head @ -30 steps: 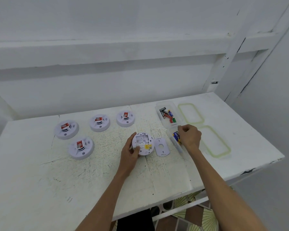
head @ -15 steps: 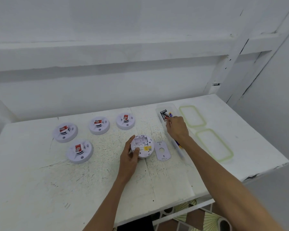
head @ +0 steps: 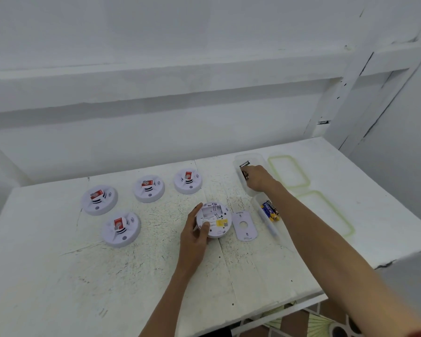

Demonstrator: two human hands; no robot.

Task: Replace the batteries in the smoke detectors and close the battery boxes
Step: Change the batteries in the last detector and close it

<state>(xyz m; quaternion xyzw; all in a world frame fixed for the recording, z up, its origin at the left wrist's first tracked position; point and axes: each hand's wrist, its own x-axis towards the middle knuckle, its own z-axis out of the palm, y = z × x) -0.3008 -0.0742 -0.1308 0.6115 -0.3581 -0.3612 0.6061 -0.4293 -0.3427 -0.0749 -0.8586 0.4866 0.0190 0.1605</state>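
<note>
Smoke detector (head: 213,219), back side up, sits on the tabletop (head: 58,276) under the left hand (head: 195,233). Battery bay looks empty; yellow label near its lower edge. Left hand curled round the detector's left rim, thumb pressed on its back, bracing it. Detached cover plate (head: 244,225) lies flat just to the right of that hand's detector, not touching it as far as can be seen.

Head view, right side: right hand (head: 258,178) is reached forward into the far clear tub (head: 238,160), fingers bent down among dark used-looking cells (head: 244,164). Whether it has hold of one or has let go, I cannot tell; fingertips are hidden. Under that forearm, a nearer clear tub (head: 258,203) holds blue-and-gold batteries (head: 270,210), apparently the fresh stock. Two green-rimmed lids (head: 288,171) lie right of the right hand, off their tubs.

Left of the left hand: four more detectors (head: 120,228), face up, each with a red tag, seemingly unopened.

Risks, as judged:
- Tubs are adjacent and alike; a spent cell could be drawn back out as new.
- The forearm crossing the near tub could nudge it toward the tabletop edge.
- The loose cover plate could be knocked aside on the return reach.
- Polarity error when loading the bay.
</note>
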